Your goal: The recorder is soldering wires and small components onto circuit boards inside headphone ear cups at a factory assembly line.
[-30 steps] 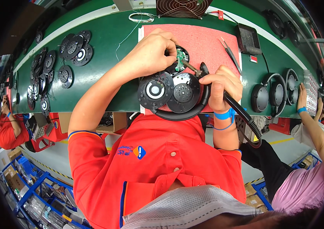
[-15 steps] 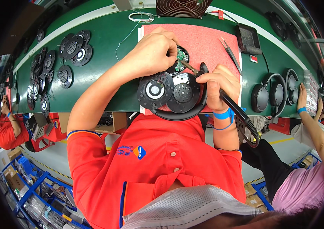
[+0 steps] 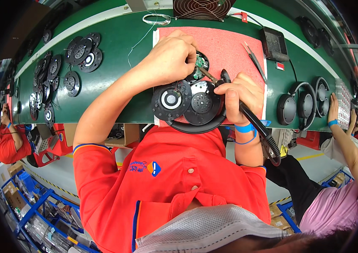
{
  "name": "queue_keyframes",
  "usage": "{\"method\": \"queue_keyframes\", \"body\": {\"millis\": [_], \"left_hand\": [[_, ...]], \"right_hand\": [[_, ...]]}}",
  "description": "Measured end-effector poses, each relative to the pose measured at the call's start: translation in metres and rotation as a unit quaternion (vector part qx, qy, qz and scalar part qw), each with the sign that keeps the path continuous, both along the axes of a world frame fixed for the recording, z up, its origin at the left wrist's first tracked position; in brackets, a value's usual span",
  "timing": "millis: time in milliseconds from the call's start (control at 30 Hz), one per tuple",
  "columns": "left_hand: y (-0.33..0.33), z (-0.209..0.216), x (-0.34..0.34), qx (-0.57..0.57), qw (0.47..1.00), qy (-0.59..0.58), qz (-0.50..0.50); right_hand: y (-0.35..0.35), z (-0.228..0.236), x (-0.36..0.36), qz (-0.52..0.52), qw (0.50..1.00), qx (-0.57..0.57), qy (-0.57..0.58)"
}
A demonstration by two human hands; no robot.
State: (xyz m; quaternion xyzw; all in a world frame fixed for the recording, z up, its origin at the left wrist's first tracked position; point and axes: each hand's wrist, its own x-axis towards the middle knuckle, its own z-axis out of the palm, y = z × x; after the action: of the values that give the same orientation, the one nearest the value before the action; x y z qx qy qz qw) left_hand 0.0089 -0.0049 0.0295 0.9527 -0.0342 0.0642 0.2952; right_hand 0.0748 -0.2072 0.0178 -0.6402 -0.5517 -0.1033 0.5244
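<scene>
My right hand (image 3: 241,98) grips a soldering iron (image 3: 246,110), its metal tip reaching onto a green circuit board (image 3: 201,63) in an open headphone ear cup. At the board's left edge, the fingertips of my left hand (image 3: 172,57) are pinched together; whatever they hold is hidden behind the fingers. Below lie two round black speaker plates, one with a white ring (image 3: 171,99) and one with a perforated centre (image 3: 202,102). The black headband (image 3: 200,127) curves around their near side. All this rests on a pink foam mat (image 3: 225,40).
Tweezers (image 3: 255,61) lie on the mat's right side, near a black tray (image 3: 274,43). Finished-looking headphones (image 3: 303,103) stand at the right, beside a co-worker's arm (image 3: 342,122). Several speaker plates (image 3: 80,52) are spread at the left. A fan grille (image 3: 202,8) stands at the back.
My right hand and the soldering iron's handle have shifted slightly, the cable end swinging a little left. The tip stays at the board, and my left hand is nearly still.
</scene>
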Motion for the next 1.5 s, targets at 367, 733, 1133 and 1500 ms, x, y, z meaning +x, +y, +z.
{"method": "queue_keyframes", "body": {"millis": [367,733,1133,1500], "left_hand": [[0.0,0.0,0.0,0.008,1.0,0.004,-0.002],[0.002,-0.009,0.001,0.0,0.998,-0.059,-0.006],[0.005,-0.013,-0.005,-0.111,0.993,-0.006,0.029],[0.004,-0.016,-0.005,-0.114,0.993,-0.02,0.016]], "right_hand": [[-0.005,0.002,-0.001,-0.013,1.0,0.02,0.014],[-0.005,-0.001,0.003,-0.01,0.999,0.038,0.018],[-0.006,-0.002,0.004,-0.017,0.998,0.052,0.017],[-0.006,-0.003,0.004,-0.015,0.998,0.052,0.022]]}}
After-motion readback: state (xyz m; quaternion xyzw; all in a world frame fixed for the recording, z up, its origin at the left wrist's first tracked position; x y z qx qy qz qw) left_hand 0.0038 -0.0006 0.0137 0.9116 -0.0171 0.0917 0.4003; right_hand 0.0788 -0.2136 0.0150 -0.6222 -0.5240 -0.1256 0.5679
